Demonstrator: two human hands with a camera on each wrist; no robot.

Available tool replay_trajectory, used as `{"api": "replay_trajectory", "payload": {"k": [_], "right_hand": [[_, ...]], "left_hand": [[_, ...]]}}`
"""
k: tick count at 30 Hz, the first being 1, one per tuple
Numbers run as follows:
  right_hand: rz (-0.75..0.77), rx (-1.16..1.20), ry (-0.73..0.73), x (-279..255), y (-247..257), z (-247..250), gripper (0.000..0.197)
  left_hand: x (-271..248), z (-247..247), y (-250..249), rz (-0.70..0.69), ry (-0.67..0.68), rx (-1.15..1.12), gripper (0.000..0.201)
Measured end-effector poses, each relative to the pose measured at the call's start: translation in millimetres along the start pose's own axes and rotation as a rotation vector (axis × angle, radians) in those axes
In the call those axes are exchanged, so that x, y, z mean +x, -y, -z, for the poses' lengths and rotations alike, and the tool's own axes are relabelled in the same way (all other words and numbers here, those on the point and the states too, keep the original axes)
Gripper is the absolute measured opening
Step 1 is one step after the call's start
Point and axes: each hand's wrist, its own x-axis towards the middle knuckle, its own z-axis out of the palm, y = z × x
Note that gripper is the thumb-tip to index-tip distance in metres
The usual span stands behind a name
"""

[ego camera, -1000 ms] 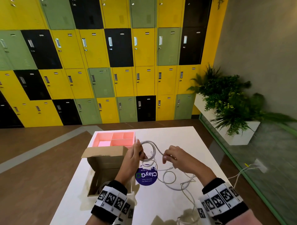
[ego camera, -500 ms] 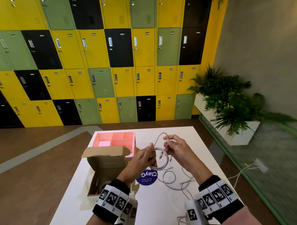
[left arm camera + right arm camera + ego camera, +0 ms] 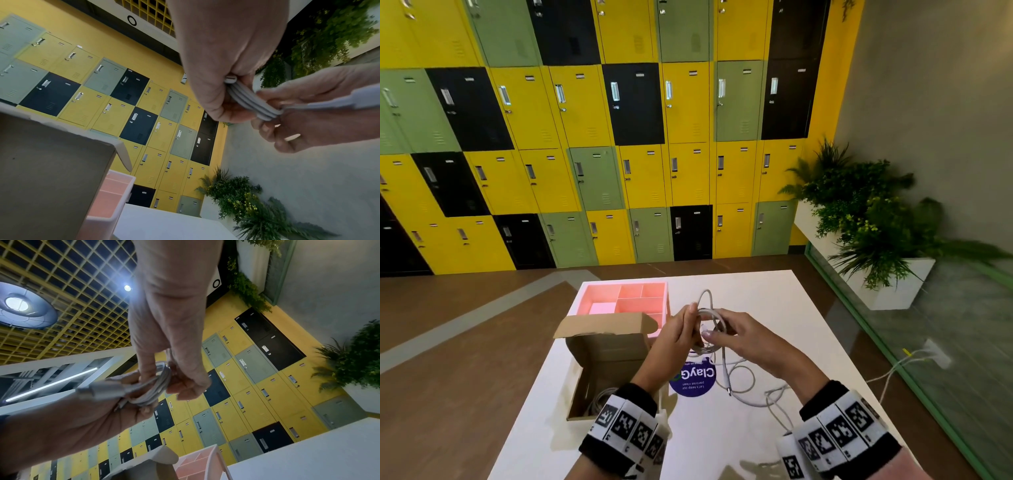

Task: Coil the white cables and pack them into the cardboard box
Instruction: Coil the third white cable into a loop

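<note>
A white cable point(image 3: 709, 320) is wound into a small coil above the white table point(image 3: 774, 308), and both hands hold it. My left hand point(image 3: 690, 325) grips the coil's left side, its fingers curled round the strands point(image 3: 252, 101). From the right, my right hand point(image 3: 714, 334) pinches the same coil point(image 3: 158, 384). The cable's free end point(image 3: 726, 375) hangs down to loose loops point(image 3: 744, 387) lying on the table. The cardboard box point(image 3: 606, 353) stands open to the left of my hands, with another coiled cable point(image 3: 599, 397) in it.
A pink divided tray point(image 3: 625, 296) sits behind the box. A round blue sticker point(image 3: 693, 377) lies under my hands. More white cable point(image 3: 780, 414) trails toward the table's near edge. Lockers line the far wall, and a planter point(image 3: 887, 284) stands at the right.
My right hand has brought the raised loop down onto the coil and closed in against my left hand. The coil is tighter, and less loose cable lies on the table.
</note>
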Motion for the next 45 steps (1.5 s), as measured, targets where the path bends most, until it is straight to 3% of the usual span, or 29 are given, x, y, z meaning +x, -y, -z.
{"api": "replay_trajectory", "payload": {"k": [5,10,16,20,26,32,35,39,45], "right_hand": [[-0.058,-0.151,-0.052,2.4,0.1,2.3,0.046],[-0.078,-0.215,-0.183,3.2,11.5,6.1,0.075],[-0.090,-0.315,-0.026,0.7,20.4,13.8,0.061],[-0.089,-0.276,0.094,-5.0,23.7,20.4,0.049],[-0.061,-0.268,0.163,-4.5,23.9,25.6,0.049],[-0.026,-0.281,-0.139,-0.9,18.1,37.2,0.036],[0.034,-0.369,-0.199,-0.1,22.7,43.2,0.022],[0.108,-0.417,-0.277,0.6,28.8,41.0,0.022],[0.152,-0.272,-0.429,3.9,23.1,42.6,0.023]], "left_hand": [[-1.8,-4.3,2.1,-0.047,-0.045,0.045,0.037],[0.1,-8.0,3.2,-0.089,-0.123,0.090,0.034],[-1.4,-9.1,-1.3,-0.124,-0.115,0.091,0.030],[-4.3,-5.0,-4.2,-0.085,-0.142,0.128,0.049],[0.4,-2.6,10.4,-0.209,-0.111,0.216,0.027],[-0.6,4.2,18.3,-0.140,-0.154,0.239,0.025],[-4.3,1.8,22.4,-0.103,-0.095,0.274,0.026],[-7.5,-2.3,25.5,-0.088,-0.039,0.272,0.022],[-11.2,-1.8,17.0,-0.080,0.036,0.243,0.025]]}}
